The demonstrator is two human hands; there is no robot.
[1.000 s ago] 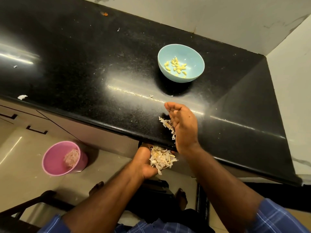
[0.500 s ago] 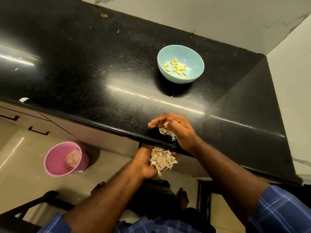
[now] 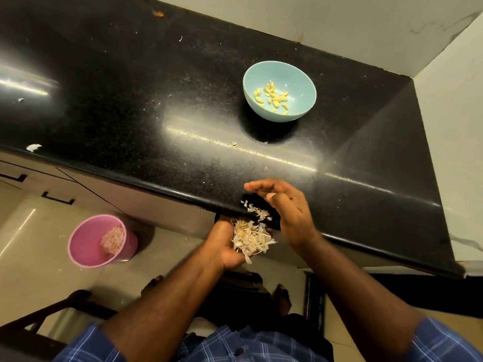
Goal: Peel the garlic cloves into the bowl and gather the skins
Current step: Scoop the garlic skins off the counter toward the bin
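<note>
Garlic skins (image 3: 251,237) fill the cupped left hand (image 3: 230,246), which is held just below the worktop (image 3: 130,100) edge with its fingers curled up around the heap. A smaller scatter of loose skins (image 3: 257,211) lies on the worktop right at that edge, directly above the cupped palm. The right hand (image 3: 285,207) stands over this scatter with its fingers straight and relaxed, holding nothing, its edge towards the flakes.

The peeled cloves (image 3: 273,97) sit in the blue bowl (image 3: 300,79), which rests on the worktop well beyond the edge, towards the wall. A pink bin (image 3: 86,246) with more skins in it stands on the floor, below the edge and well off to the left. One stray flake (image 3: 34,147) lies far along the edge on that same side.

Judging by their look, the skins are papery, very light and brittle; they will likely drift on any draught and crumble if pinched. Sweeping them with the flat side of the hand over the edge into the palm seems safer than picking them up. The cupped hand probably needs to stay close under the edge, gently closed, so nothing spills.
</note>
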